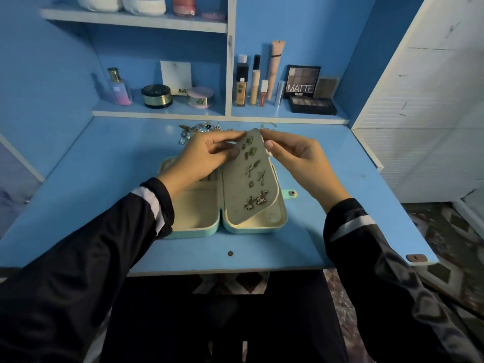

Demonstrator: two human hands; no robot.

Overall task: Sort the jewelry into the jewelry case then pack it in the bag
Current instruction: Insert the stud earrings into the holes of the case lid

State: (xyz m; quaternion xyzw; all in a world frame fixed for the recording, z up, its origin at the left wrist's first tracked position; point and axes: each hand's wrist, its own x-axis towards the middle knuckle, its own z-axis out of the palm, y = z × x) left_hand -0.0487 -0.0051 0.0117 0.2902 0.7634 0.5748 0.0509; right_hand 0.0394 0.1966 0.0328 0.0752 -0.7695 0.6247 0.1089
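Two halves: your mint-green hinged jewelry case (pixel 262 229) lies open on the blue desk (pixel 104 166).
Grey felt earring flap (pixel 235 205): studded with earrings (pixel 255 199), tilts up from the case's right half.
Left hand (pixel 207 155): thumb and fingers pinch the flap's top.
Right hand (pixel 290 153): fingertips pinch its upper right edge.
Loose jewelry (pixel 199 129): heaped beyond your hands.

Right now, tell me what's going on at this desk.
A person sits at a blue desk with a mint jewelry case lying open. The left hand and the right hand both pinch the top edge of the case's earring panel, tilted up from the right half. Several earrings are pinned to it. More loose jewelry lies on the desk behind the case.
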